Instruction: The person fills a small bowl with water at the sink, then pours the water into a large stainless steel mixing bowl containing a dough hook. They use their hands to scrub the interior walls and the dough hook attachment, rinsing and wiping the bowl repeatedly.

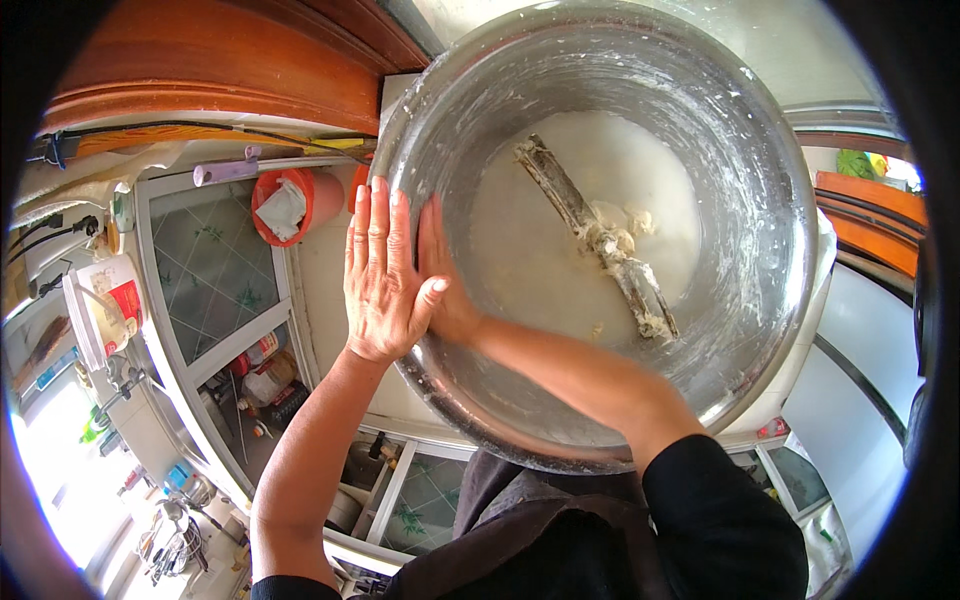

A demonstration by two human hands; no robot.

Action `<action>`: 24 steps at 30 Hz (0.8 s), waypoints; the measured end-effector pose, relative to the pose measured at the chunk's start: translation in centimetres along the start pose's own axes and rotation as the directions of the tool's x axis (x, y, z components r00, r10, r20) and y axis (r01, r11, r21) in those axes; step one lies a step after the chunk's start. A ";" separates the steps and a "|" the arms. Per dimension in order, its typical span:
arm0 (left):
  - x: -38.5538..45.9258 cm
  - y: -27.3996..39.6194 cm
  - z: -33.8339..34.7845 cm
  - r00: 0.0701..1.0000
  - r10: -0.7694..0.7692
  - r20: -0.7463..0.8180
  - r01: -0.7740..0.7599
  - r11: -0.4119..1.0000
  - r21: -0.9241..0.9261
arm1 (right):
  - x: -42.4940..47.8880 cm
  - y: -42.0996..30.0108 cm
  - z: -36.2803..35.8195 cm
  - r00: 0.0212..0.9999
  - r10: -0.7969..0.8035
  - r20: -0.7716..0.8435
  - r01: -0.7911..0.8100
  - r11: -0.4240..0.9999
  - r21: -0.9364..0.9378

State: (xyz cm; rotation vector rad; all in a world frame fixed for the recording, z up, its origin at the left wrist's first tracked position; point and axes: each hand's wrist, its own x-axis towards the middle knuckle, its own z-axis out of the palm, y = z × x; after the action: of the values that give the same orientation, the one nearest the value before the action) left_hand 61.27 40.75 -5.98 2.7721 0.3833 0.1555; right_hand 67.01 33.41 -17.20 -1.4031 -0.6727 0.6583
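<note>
A big round metal basin (780, 247) lies before me, its inner wall smeared with whitish paste. Across its pale, cloudy bottom (525, 247) rests a long, narrow bar (559, 187) caked with dough-like lumps, thickest near its middle. At the basin's left rim, my left hand (382, 274) has its fingers straight and side by side, its back towards me. My right hand (444, 289) is just beside it, partly hidden behind the left thumb, with its forearm crossing over the basin. Whether the palms press on the rim or on each other is hidden.
A red bucket (289, 206) with something white inside stands left of the basin. Glass-panelled cabinet doors (214, 255) and an open compartment with bottles (270, 379) are farther left. Orange-brown wood (225, 60) borders the upper left, and a pale panel (862, 330) the right.
</note>
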 end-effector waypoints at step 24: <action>0.4 0.1 0.5 0.996 0.044 -0.081 -0.040 0.998 0.049 | 0.2 5.9 -0.3 0.938 0.311 -0.153 -0.267 0.929 0.255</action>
State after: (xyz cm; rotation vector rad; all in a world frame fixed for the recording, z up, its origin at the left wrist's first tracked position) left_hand 61.75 40.62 -6.34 2.8285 0.3532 0.2741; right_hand 67.23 33.75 -23.12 -1.3372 -0.2262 0.7956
